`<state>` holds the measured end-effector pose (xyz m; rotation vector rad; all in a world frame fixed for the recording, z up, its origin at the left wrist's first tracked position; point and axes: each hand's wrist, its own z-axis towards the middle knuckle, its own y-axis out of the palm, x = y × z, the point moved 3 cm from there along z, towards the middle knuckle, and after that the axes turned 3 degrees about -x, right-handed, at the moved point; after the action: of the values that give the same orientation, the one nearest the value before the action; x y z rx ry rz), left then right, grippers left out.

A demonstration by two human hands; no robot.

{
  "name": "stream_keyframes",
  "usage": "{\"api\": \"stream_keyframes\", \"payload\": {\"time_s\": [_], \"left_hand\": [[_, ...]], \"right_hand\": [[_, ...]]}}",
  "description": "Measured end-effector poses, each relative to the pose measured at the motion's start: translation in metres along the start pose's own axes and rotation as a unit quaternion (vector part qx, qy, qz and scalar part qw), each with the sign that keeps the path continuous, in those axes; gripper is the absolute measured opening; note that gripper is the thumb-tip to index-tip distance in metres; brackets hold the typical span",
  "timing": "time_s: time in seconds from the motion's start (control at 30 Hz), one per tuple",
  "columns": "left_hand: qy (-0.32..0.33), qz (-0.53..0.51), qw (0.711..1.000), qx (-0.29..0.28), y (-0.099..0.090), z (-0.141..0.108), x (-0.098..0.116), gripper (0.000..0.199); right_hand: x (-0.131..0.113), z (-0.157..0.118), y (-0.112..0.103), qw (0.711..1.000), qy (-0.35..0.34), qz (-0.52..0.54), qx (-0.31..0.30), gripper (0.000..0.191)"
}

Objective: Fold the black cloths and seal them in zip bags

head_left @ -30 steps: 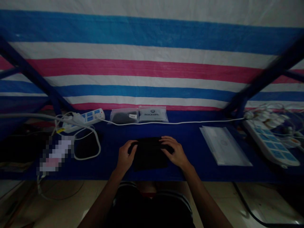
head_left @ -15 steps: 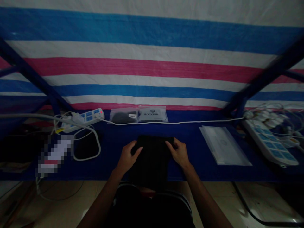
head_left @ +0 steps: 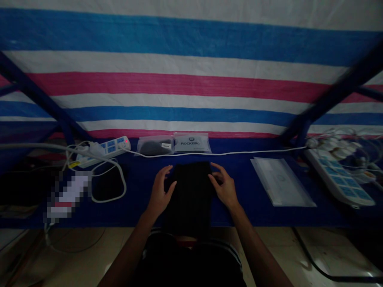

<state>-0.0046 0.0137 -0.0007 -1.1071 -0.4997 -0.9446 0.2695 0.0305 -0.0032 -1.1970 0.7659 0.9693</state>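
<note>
- Black cloth (head_left: 193, 195): flat on the tabletop (head_left: 239, 187), its near end reaching past the front edge.
- Left hand (head_left: 159, 193) and right hand (head_left: 225, 190): fingers spread, curved at its sides — contact unclear.
- Apparent step: laying it straight; shifting it calls for pinching both sides.

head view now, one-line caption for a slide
Left hand and right hand flank a flat black cloth on a dark blue tabletop.

Cable (head_left: 233, 153) beyond cloth (head_left: 191, 195), room toward bag (head_left: 283, 184)
</note>
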Motion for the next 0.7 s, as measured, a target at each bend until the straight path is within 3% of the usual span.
{"api": "stream_keyframes", "payload": {"time_s": [0.17,0.4,0.53,0.7], "left_hand": [[0.065,0.09,0.987,-0.117,0.005,-0.001,0.013,0.031],[0.067,0.174,0.958,-0.217,0.013,-0.002,0.016,0.046],[0.076,0.198,0.952,-0.22,0.013,-0.001,0.018,0.053],[0.064,0.21,0.96,-0.176,0.011,-0.002,0.023,0.049]], "right_hand": [[0.001,0.002,0.002,0.999,-0.024,-0.002,-0.024,0.056],[0.009,0.004,-0.002,0.998,-0.037,-0.002,0.044,0.046],[0.009,0.004,-0.005,0.997,-0.036,0.0,0.072,0.039],[0.009,0.003,-0.012,0.991,-0.033,-0.015,0.13,0.03]]}}
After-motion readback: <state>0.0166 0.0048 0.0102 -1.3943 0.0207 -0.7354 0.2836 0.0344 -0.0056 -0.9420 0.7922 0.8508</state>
